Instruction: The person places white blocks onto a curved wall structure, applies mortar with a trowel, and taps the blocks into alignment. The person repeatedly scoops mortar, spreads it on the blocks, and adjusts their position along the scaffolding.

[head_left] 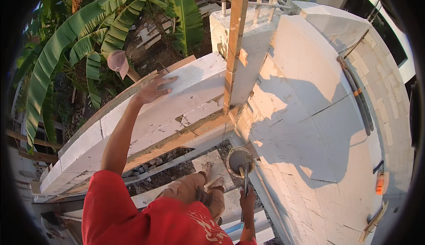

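Observation:
My left hand [152, 90] lies on top of a white wall block [190, 74], fingers spread and open. The block is in the top course of a low wall beside a post-like pillar [245, 28]. Lower down, my right hand [247, 198] is closed around a narrow grey tool [246, 176], seen nearly edge-on, so its exact kind is unclear. The tool points up past the right rim of a round bucket [228, 162] on the ground, which holds grey material. A pale handle-like piece shows at the bucket's lower edge.
An upright timber [234, 41] stands against the wall. To the right rises a tall block wall [310, 112] with dark bars [361, 97] and an orange-handled tool [380, 183] on it. Banana leaves [57, 68] and a pink cap [117, 62] are beyond the low wall.

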Tool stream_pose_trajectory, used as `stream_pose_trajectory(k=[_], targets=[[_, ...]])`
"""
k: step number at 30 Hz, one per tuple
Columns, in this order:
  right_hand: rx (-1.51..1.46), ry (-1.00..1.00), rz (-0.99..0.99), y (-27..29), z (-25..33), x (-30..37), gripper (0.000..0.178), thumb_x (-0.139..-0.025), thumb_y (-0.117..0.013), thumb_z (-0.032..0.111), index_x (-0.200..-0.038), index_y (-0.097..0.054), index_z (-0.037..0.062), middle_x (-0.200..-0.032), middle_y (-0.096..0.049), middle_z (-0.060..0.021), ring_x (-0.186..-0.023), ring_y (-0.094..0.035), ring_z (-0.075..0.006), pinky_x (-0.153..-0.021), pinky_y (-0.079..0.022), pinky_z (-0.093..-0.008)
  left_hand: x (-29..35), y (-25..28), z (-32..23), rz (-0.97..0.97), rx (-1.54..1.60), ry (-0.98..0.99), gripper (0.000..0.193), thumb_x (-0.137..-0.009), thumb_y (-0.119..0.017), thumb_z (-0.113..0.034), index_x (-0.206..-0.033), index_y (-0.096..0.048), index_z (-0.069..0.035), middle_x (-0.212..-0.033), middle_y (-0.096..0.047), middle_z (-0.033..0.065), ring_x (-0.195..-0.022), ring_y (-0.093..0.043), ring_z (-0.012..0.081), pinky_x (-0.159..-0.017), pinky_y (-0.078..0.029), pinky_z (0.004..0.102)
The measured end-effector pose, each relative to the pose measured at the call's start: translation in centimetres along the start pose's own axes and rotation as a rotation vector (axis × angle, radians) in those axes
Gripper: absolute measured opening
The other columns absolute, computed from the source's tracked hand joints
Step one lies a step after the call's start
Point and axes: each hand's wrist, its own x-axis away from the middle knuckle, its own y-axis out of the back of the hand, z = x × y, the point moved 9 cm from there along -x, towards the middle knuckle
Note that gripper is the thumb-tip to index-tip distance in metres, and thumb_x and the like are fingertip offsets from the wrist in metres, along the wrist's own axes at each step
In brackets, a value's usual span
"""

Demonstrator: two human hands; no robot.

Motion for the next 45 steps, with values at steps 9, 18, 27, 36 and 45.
stream_pose_trajectory(k=[9,18,27,36,45], targets=[[-0.085,0.200,0.163,17.2,32.4,-18.9,0.035,-0.104,-0.058,0.026,-0.119,-0.056,-0.0052,-0.065,-0.057,-0.0168,-0.055,-0.055,-0.0330,-0.054,-0.043,-0.0414,0.7,-0.2,1.3,-0.169,0.108,0.118,0.052,-0.091,-0.072,-0.031,-0.142,-0.060,-0.038,-0.161,-0.035,0.0155,-0.151,-0.026,0.0410,-0.123,-0.022,0.0561],[-0.551,0.439,-0.201,26.7,48.4,-25.7,0.043,-0.109,-0.049,0.033,-0.135,-0.053,-0.0019,-0.067,-0.047,0.0006,-0.053,-0.043,-0.0059,-0.044,-0.032,-0.0230,0.8,-0.8,1.7,-0.147,-0.036,0.256,0.048,-0.091,-0.069,-0.039,-0.137,-0.061,-0.050,-0.164,-0.033,0.0043,-0.154,-0.023,0.0370,-0.114,-0.003,0.0794],[0.367,0.280,0.135,11.9,40.5,-28.5,0.035,-0.107,-0.051,0.025,-0.129,-0.056,-0.0017,-0.068,-0.056,-0.0215,-0.058,-0.055,-0.0334,-0.059,-0.046,-0.0423,0.9,-1.3,1.8,-0.171,0.023,0.250,0.051,-0.090,-0.069,-0.038,-0.138,-0.059,-0.051,-0.164,-0.032,0.0027,-0.154,-0.019,0.0378,-0.115,-0.001,0.0788],[-0.135,0.316,-0.184,19.4,44.8,-29.1,0.031,-0.107,-0.052,0.025,-0.124,-0.056,-0.0005,-0.064,-0.054,-0.0212,-0.057,-0.056,-0.0361,-0.057,-0.044,-0.0434,0.6,-1.5,2.3,-0.143,0.028,0.244,0.049,-0.093,-0.067,-0.037,-0.139,-0.058,-0.050,-0.165,-0.030,0.0022,-0.156,-0.013,0.0359,-0.113,0.004,0.0805],[0.256,0.276,0.153,9.5,37.3,-30.5,0.033,-0.105,-0.050,0.023,-0.130,-0.052,0.0013,-0.077,-0.063,-0.0274,-0.078,-0.064,-0.0494,-0.067,-0.046,-0.0552,0.3,-0.9,1.9,-0.085,0.067,0.258,0.049,-0.093,-0.067,-0.039,-0.139,-0.057,-0.051,-0.164,-0.032,-0.0009,-0.156,-0.014,0.0371,-0.114,0.002,0.0817]])
